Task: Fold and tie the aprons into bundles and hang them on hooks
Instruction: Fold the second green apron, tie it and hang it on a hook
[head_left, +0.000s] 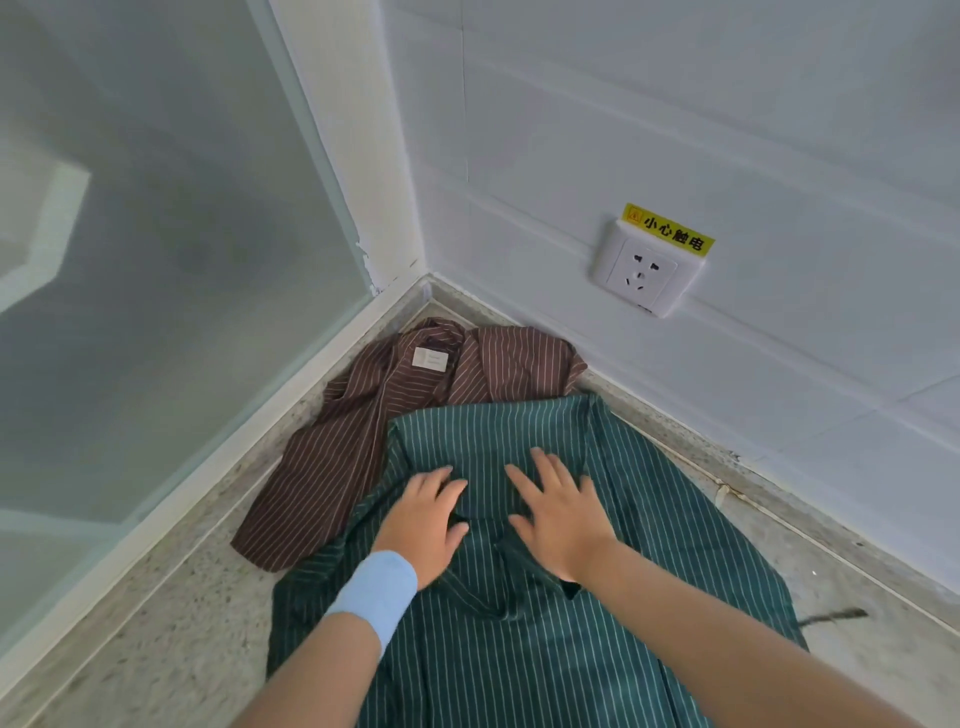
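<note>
Green cloth with thin white stripes makes up the green apron (519, 649). It lies spread out on the speckled stone worktop (171, 597), below the white wall socket (644, 273) and a bit to its left, closer to the person. Both hands are on top of this apron, so the cloth is right under the palms.

The left hand (426, 519) lies palm down with loose fingers. It holds nothing and just rests on the cloth. A light blue wristband (376, 597) sits on that wrist. The right hand (561, 514) is the one nearer the socket. Its fingers are straight and spread, and it presses flat on the apron. The two hands are side by side, close but not touching. A fold in the cloth runs between them and under them.

The brown apron (332, 457), also striped, lies crumpled far to the left of the socket, tucked into the corner. A small pale label (430, 359) shows on it. The green apron covers its near edge. Neither hand touches the brown one.

A yellow sticker (668, 230) with black writing sits just on top of the socket. A frosted glass pane (156, 312) stands well to the left of the socket, past the corner
</note>
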